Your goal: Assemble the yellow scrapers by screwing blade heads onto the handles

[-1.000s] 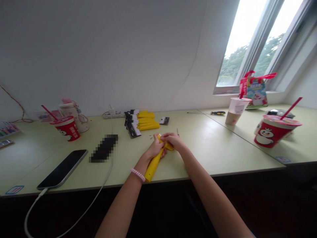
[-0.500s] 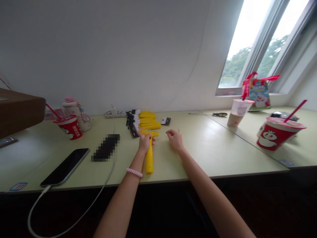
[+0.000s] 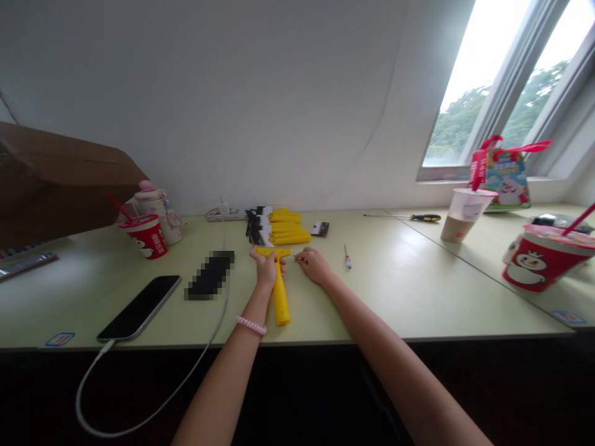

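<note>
Bench surface, pale green, read left to right. A brown cardboard box point(image 3: 56, 179) enters at the left edge, cut off by the frame. Beyond it stand a white-and-pink water bottle point(image 3: 157, 215) and a red paper cup point(image 3: 147, 238) with a red straw. Nearer the edge lies a black smartphone point(image 3: 139, 308) on a white charging cable point(image 3: 153, 396), then a flat dark object point(image 3: 210, 275), pixelated and unidentifiable. At the rear are a white power strip point(image 3: 225, 215) and a row of yellow plastic handles point(image 3: 283, 226) with black-and-white card ends.

The left hand point(image 3: 266, 267), pink coil bracelet point(image 3: 251, 325) at the wrist, closes around the neck of a yellow plastic scraper point(image 3: 280, 294), which lies flat with its crossbar head away from the person. The right hand point(image 3: 315, 265) sits just beside the head's right end, fingers narrowly pinched. Any item in that pinch is too small to identify, so the grip is uncertain.

Method note: keep the head pressed flat so it cannot slide. A small red-handled screwdriver point(image 3: 348, 259) lies near the right hand. The scraper's underside is hidden.
</note>
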`<state>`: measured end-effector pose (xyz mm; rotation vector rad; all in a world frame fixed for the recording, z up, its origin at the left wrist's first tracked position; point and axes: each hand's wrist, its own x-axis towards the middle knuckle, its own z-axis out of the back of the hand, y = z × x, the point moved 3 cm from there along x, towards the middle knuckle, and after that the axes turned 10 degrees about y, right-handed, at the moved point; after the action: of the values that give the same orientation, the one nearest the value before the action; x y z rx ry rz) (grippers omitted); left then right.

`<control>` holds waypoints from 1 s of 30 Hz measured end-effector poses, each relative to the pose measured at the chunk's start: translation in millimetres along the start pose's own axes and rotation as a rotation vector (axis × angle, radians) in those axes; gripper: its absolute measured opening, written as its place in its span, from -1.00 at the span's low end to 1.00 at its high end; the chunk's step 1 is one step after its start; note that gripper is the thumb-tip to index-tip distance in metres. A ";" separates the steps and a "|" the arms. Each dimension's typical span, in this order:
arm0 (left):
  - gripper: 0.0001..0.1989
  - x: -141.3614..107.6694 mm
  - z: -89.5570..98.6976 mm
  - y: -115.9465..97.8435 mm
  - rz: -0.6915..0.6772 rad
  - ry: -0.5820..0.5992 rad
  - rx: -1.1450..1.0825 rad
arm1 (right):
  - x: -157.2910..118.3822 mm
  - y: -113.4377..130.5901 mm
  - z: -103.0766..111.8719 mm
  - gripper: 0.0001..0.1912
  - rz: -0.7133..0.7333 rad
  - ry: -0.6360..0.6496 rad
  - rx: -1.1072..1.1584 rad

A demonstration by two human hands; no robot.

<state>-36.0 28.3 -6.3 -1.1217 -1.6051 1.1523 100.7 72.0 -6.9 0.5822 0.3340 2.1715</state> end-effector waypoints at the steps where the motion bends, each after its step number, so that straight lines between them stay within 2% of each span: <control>1: -0.42 -0.2 -0.7 0.3 0.007 0.012 0.006 | 0.4 -0.4 0.2 -0.74 -0.011 -0.003 -0.002; 7: -0.40 -2.1 -3.7 -0.2 0.058 0.041 0.036 | -2.7 -11.4 2.5 -0.80 -0.229 -0.038 0.080; 10: -0.39 -2.5 -5.5 1.0 0.080 0.071 0.044 | -7.2 -18.4 9.8 -0.87 -0.279 -0.092 0.231; 12: -0.39 -2.8 -7.3 2.7 0.091 0.108 0.055 | -10.5 -20.7 17.1 -0.88 -0.257 -0.146 0.432; 14: -0.40 -3.7 -9.8 4.5 0.103 0.162 0.079 | -13.3 -19.3 23.2 -0.81 -0.228 -0.164 0.658; 17: -0.41 -6.2 -14.1 5.7 0.116 0.251 0.099 | -15.4 -8.6 26.2 -0.76 -0.152 -0.095 0.858; 20: -0.42 -8.9 -16.7 5.5 0.114 0.305 0.094 | -15.9 3.4 23.5 -0.82 -0.072 -0.038 0.863; 25: -0.39 -9.6 -17.4 7.1 0.109 0.334 0.109 | -16.1 5.6 12.6 -0.81 -0.111 0.018 0.892; 30: -0.39 -8.5 -17.1 8.3 0.106 0.337 0.112 | -16.4 6.8 9.6 -0.81 -0.055 0.043 0.913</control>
<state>-16.1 25.3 -11.6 -1.2634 -1.2217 1.0425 109.9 55.2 -0.6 0.9908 1.3747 1.8953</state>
